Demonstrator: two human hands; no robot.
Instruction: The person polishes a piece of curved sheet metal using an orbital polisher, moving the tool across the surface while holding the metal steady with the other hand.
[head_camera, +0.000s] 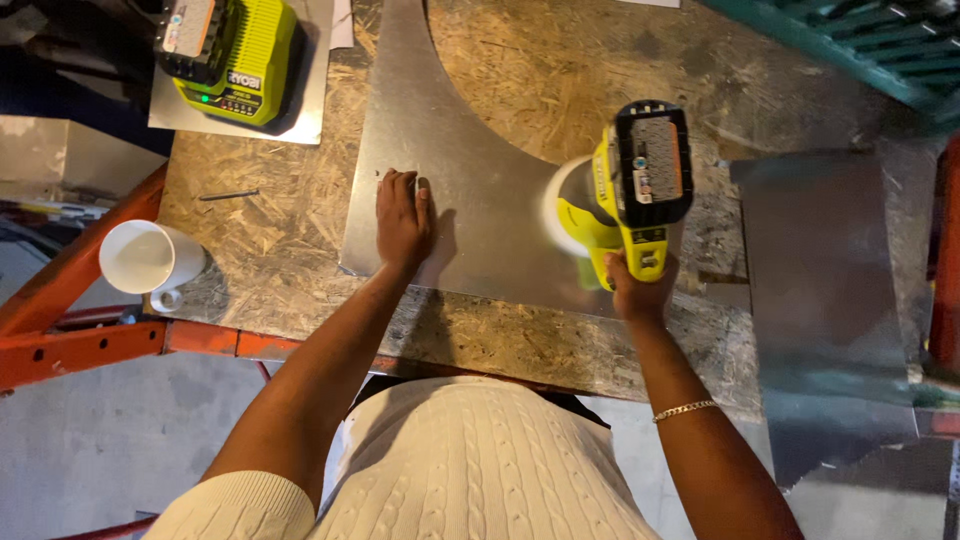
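Observation:
A bright metal sheet (470, 190) with a curved cut-out edge lies flat on a chipboard bench (270, 200). My left hand (402, 220) presses palm down on the sheet near its left edge, fingers together. My right hand (640, 288) grips the handle of a yellow-green cordless power tool (630, 190) with a black battery pack on top. The tool's round white pad (560, 205) rests on the sheet's right part, blurred.
A yellow-green battery charger (232, 58) sits on a small metal plate at the back left. A white cup (150, 258) stands at the bench's left edge, a nail (228, 195) near it. Another grey metal sheet (820, 260) lies right. An orange frame (90, 340) runs below.

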